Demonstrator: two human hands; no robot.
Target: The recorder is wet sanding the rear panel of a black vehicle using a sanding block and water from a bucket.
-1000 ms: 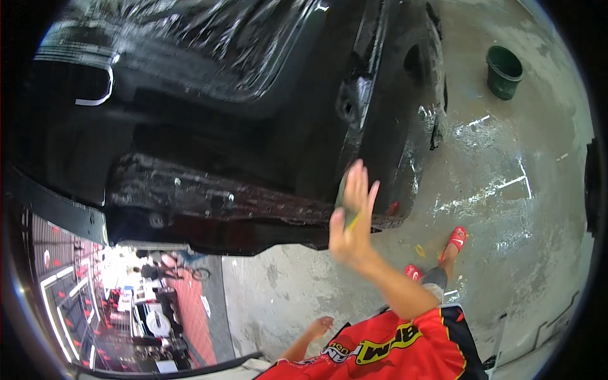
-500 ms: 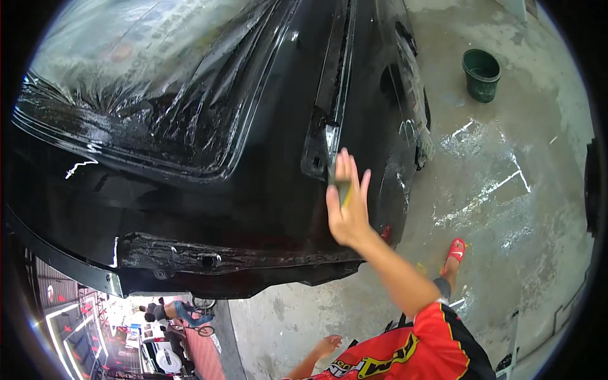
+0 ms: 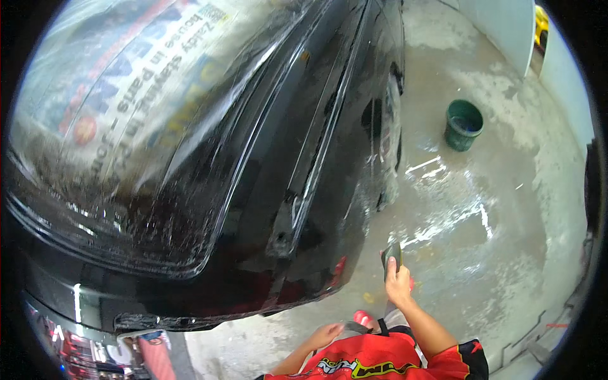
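My right hand [image 3: 398,284] grips a dark, flat block that looks like a sanding block [image 3: 392,258], with the thumb along it. It is held over the floor, apart from the right edge of the black car [image 3: 253,253]. My left hand [image 3: 329,334] hangs low in front of my red shirt and holds nothing I can see, its fingers loosely stretched. The car's glass is masked with newspaper and clear plastic sheeting [image 3: 126,95]. Its wet black panel has a long groove [image 3: 316,152] running away from me.
A dark green bucket [image 3: 463,126] stands on the wet concrete floor [image 3: 506,240] to the right of the car. A pale wall panel [image 3: 500,31] rises at the far right. My red sandals [image 3: 362,318] show below my hands.
My right hand has left the car panel with the block and come back, down and right, over the floor. The view has shifted, so the bucket sits lower. My left hand stays low.
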